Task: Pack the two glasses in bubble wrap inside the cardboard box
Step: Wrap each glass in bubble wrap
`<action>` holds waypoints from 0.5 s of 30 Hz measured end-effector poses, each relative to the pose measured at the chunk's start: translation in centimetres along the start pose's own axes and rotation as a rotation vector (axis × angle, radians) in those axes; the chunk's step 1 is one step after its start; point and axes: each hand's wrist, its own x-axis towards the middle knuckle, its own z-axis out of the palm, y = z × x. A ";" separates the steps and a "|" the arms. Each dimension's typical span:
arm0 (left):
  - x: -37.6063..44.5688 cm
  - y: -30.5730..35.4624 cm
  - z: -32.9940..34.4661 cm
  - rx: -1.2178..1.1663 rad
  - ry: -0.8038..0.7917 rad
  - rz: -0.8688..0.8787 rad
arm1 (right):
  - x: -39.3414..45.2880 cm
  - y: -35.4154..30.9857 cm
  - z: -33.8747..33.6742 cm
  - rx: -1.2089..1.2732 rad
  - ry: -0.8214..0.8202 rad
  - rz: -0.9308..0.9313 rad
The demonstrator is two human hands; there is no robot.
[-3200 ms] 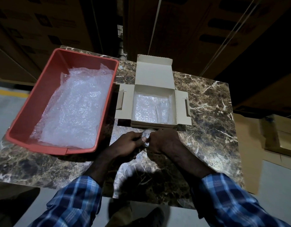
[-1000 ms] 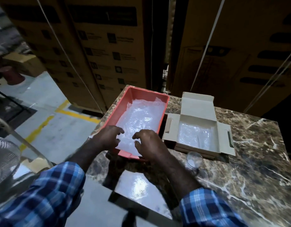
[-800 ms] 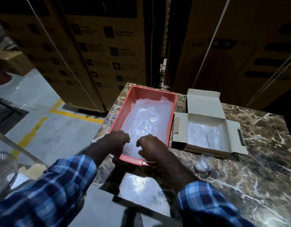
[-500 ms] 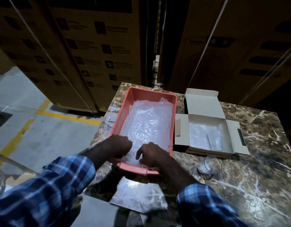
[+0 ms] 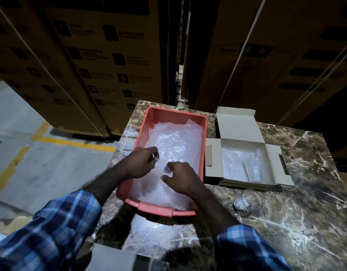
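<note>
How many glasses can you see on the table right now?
1. A bare glass stands on the table in front of the box. Another may be hidden in the bubble wrap inside the box.

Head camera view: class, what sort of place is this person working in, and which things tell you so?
Probably a warehouse or packing area. Tall stacked printed cartons bound with straps rise behind the marble table, and the concrete floor carries a yellow painted line.
</note>
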 end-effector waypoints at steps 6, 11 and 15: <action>-0.1 0.4 -2.0 -0.476 0.257 -0.039 | -0.1 -0.2 -1.7 0.143 0.216 -0.058; -0.3 2.0 -3.7 -0.751 0.401 -0.041 | -0.3 -0.5 -4.2 0.429 0.251 -0.072; -0.3 3.1 -4.3 -0.783 0.467 -0.020 | -1.0 -1.0 -6.7 0.693 0.362 -0.076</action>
